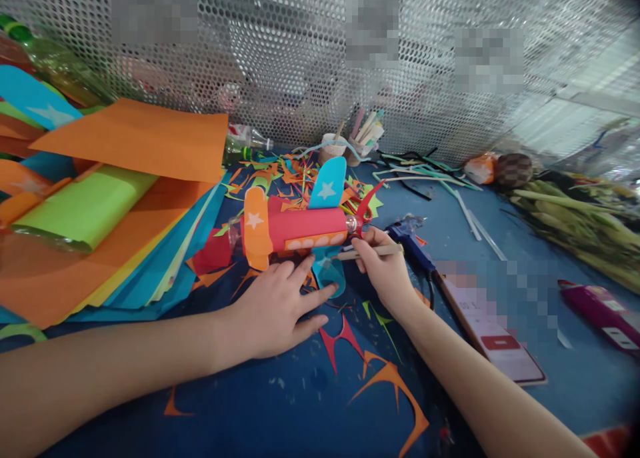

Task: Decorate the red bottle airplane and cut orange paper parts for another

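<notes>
A toy plane made from a bottle wrapped in red paper [305, 226] lies on its side, with an orange tail band with a white star [256, 228] at its left end. One blue wing with a star [330, 183] points away from me; the other blue wing [327, 271] points toward me. My left hand [280, 305] lies flat with fingers spread, its fingertips touching the near wing. A pale, slim pen [383, 250] is pinched in my right hand [383, 265], its tip over the star on that wing. Red propeller blades [367, 201] sit at the bottle's neck.
Stacked coloured sheets [120, 245] and a green-wrapped bottle [90, 208] fill the left. A blue glue gun [413, 241], a phone [493, 331] and a purple object [600, 315] lie right. Paper scraps [395, 385] litter the table; cups of sticks [365, 141] stand behind.
</notes>
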`<control>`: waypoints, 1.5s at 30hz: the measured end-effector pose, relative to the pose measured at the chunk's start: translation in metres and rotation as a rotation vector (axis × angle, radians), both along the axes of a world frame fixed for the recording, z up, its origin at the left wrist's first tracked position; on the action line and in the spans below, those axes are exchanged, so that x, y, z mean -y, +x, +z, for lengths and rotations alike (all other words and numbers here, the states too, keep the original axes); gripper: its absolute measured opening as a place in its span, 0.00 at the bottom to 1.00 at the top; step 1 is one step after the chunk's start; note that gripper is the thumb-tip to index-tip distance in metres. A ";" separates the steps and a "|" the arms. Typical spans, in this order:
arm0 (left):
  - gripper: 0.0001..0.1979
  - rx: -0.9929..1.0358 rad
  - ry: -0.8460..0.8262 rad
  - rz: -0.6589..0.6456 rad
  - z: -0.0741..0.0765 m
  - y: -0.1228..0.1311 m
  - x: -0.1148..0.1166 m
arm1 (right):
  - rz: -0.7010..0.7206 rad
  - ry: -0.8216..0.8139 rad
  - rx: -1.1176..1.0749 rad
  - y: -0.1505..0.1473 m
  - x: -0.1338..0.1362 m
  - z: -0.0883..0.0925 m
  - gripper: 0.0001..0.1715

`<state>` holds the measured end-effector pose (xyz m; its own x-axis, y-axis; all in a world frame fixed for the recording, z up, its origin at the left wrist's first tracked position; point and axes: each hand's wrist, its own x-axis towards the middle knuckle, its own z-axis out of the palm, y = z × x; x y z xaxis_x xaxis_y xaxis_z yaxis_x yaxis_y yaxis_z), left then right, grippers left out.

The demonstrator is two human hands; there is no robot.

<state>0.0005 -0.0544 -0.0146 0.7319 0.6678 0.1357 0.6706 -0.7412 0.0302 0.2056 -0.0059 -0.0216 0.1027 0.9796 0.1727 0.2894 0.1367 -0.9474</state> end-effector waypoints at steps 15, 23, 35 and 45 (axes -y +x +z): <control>0.24 0.024 0.000 0.002 -0.004 -0.001 0.000 | 0.106 -0.058 0.028 -0.006 0.007 0.002 0.15; 0.24 0.016 0.000 0.004 -0.003 0.000 0.001 | 0.105 -0.061 0.035 -0.004 0.006 0.001 0.15; 0.24 0.015 0.006 0.000 -0.004 -0.001 0.000 | 0.096 -0.057 0.065 -0.005 0.005 0.001 0.15; 0.24 0.022 -0.002 0.006 -0.004 0.000 0.000 | 0.118 -0.087 0.038 -0.005 0.006 0.002 0.14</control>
